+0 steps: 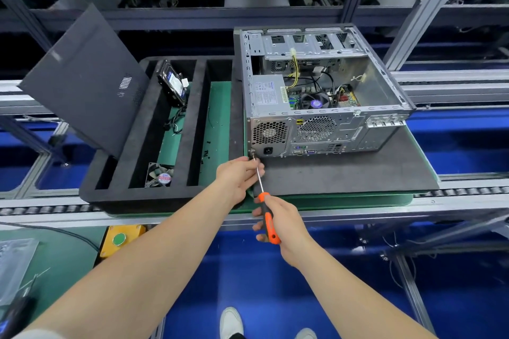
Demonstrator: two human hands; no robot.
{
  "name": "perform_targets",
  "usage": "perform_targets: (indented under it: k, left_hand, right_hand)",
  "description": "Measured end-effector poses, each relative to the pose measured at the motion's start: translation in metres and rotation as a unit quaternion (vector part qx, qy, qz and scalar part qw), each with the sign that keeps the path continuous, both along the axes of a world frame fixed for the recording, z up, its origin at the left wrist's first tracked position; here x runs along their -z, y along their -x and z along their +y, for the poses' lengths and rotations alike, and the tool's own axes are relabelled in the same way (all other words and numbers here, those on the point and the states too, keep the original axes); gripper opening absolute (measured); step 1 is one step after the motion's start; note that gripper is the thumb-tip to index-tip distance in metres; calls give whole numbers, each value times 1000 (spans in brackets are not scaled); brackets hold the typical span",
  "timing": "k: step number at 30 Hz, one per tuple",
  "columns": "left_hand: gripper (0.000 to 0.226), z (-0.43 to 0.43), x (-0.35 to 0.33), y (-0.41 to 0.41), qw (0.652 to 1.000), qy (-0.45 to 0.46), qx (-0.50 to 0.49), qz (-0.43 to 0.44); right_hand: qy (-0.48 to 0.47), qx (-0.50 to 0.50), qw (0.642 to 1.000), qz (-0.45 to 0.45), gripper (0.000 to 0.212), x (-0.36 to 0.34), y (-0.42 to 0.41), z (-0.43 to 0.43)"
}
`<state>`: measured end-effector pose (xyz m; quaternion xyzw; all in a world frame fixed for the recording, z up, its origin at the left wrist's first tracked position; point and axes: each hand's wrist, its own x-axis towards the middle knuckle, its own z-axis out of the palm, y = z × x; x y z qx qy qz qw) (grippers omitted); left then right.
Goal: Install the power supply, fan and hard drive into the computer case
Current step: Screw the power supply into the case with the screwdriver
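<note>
- The power supply (268, 92) sits in the computer case (380, 91) at its rear left corner; it looks like a rigid, heavy box that should stay steady under the screwdriver (260, 181)
- The right hand (286, 226) wraps the orange handle and the left hand (238, 173) pinches the shaft near the tip (screw too small to see)
- The hard drive (172, 81) and fan (161, 176) wait in the foam tray (137, 195); the drive is probably dense and fragile, best held by its edges

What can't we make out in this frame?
Head view: whether the screwdriver tip is seated in a screw; the left hand pinching the shaft covers it.
Head view: power supply label text, too small.
Head view: fan, partly hidden by the foam tray wall.
Head view: plastic bag, cut off by the left edge.
</note>
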<state>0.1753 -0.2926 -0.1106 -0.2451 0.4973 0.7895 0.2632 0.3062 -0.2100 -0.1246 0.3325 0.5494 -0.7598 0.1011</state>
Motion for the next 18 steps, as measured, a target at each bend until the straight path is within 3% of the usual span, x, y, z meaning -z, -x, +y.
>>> perform_targets:
  k: [4,8,10,13,18]
  left_hand:
    - [17,2,-1,-3,995,45,87,4]
    - [17,1,2,-3,996,56,69,19]
    - [17,-1,4,-4,997,58,55,21]
    - [19,-2,6,-3,997,67,38,23]
    - [29,2,5,-1,997,61,32,23]
  right_hand:
    - [5,-4,1000,-22,24,1,0,-1]
    - [-18,18,1000,-2,35,2,4,-6]
    - [-21,-2,1000,-15,32,-1,5,-6]
    - [-19,-32,998,-47,45,-4,7,-7]
    - [-49,2,999,-22,40,0,10,-11]
